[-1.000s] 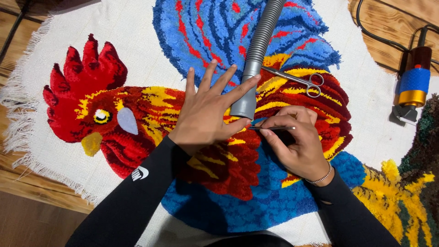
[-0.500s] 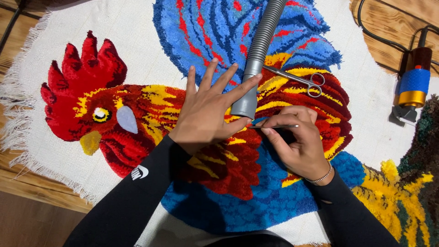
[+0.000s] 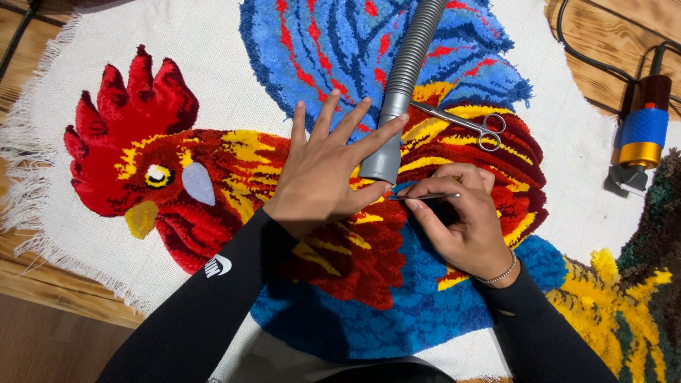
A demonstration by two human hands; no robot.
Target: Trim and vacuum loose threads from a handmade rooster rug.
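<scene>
- Where the left hand (image 3: 323, 177) is laid flat, fingers spread and released, it is pressed on the tufted rooster rug (image 3: 298, 163), its forefinger resting against the grey ribbed hose (image 3: 404, 78).
- The nozzle end of the hose is set on the rug just beside the right hand (image 3: 464, 223).
- A thin metal tool (image 3: 425, 196) is pinched between the right hand's fingers, its tip held at the blue and red pile near the nozzle.
- Steel scissors (image 3: 464, 122) are left lying on the yellow tufts above the right hand.
- The rug's frayed white fringe (image 3: 28, 213) is seen at the left edge, over the wooden table (image 3: 64, 284).
- Bare white backing is left open at the right, where a corded tool with blue and gold bands (image 3: 638, 135) is parked.
</scene>
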